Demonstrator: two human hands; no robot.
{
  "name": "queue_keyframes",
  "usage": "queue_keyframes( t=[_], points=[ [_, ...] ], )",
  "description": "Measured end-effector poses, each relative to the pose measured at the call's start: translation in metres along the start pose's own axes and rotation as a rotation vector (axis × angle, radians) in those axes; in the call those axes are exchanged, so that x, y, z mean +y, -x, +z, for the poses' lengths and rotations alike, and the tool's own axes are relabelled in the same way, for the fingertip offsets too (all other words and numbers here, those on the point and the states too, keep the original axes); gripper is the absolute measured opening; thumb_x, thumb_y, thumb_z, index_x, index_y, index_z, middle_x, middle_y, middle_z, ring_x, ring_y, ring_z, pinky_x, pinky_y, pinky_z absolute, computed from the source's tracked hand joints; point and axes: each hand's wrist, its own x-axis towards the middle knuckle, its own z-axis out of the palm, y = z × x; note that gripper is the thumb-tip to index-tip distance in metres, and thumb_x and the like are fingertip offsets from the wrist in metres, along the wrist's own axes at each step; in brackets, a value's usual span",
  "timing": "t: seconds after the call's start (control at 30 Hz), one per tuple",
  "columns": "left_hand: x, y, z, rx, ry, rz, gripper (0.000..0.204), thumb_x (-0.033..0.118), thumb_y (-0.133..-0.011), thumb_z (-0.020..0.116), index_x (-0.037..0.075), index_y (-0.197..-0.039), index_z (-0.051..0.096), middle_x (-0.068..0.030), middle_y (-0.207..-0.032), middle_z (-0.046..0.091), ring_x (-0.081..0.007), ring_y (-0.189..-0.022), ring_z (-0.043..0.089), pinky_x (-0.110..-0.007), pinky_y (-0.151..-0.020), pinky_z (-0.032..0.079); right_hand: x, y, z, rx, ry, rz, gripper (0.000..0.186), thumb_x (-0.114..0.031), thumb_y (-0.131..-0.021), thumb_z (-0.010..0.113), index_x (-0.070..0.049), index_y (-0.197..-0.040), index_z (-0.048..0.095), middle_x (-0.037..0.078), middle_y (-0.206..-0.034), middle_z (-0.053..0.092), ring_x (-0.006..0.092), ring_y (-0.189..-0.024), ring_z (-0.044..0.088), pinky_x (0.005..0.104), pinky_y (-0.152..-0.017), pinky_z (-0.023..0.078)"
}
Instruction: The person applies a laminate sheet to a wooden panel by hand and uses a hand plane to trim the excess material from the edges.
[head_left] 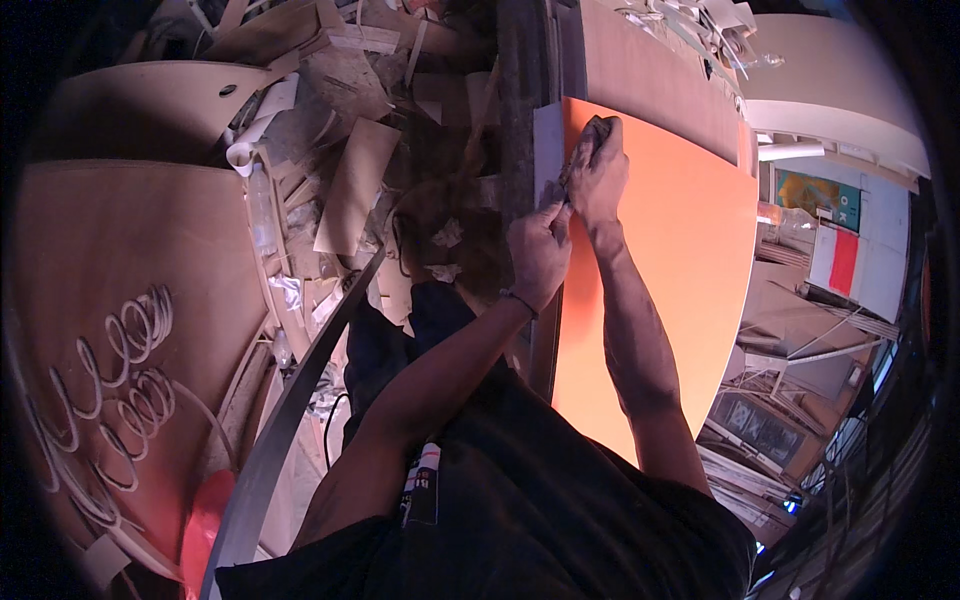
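Observation:
A large bright orange sheet (660, 260) lies in front of me, on the right of the view. Both my hands are at its left edge, close together. My right hand (599, 170) is closed over the sheet near its far left corner, knuckles up. Just nearer and to the left, my left hand (540, 250) is closed in a pinch at the edge. A small dark bit shows between the two hands, too small to name. A pale strip (547, 145) sticks out beside the orange sheet's far left corner.
Brown boards (130, 260) stand on the left, with a coiled hose (130, 340) over them. Offcuts (357, 185) and scraps litter the floor, and a plastic bottle (262, 205) lies among them. A long dark edge (300, 400) runs along my left side. A brown panel (650, 70) lies beyond the orange sheet.

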Motion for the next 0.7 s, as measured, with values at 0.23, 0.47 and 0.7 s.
queue_keyframes(
  t=[0.23,0.47,0.7],
  points=[
    [-0.002,-0.012,0.005,-0.024,-0.016,0.023,0.031,0.022,-0.099,0.065,-0.007,-0.087,0.069,-0.0276,-0.07,0.057,-0.036,-0.056,0.055,-0.041,-0.057,0.043,0.008,-0.013,0.003,-0.11,0.09,0.074,0.019,-0.022,-0.102,0.051,-0.005,-0.109,0.049,0.028,-0.083,0.068,0.0523,-0.08,0.065,0.06,-0.068,0.049],
    [-0.007,-0.023,0.009,-0.069,-0.021,-0.009,0.032,0.021,-0.098,0.063,-0.004,-0.078,0.066,-0.028,-0.076,0.061,-0.0466,-0.073,0.062,-0.049,-0.062,0.046,0.006,-0.02,0.009,0.062,-0.002,-0.038,0.021,-0.024,-0.104,0.051,-0.005,-0.112,0.05,0.025,-0.079,0.068,0.049,-0.071,0.066,0.0562,-0.06,0.05],
    [-0.006,-0.029,0.009,0.005,-0.049,0.054,0.03,0.014,-0.098,0.065,-0.008,-0.077,0.062,-0.0274,-0.065,0.051,-0.025,-0.052,0.036,-0.039,-0.053,0.04,0.012,-0.025,0.019,-0.035,0.133,-0.024,0.023,-0.025,-0.101,0.054,-0.006,-0.113,0.05,0.026,-0.079,0.069,0.0496,-0.075,0.067,0.0586,-0.067,0.052]
  ],
)
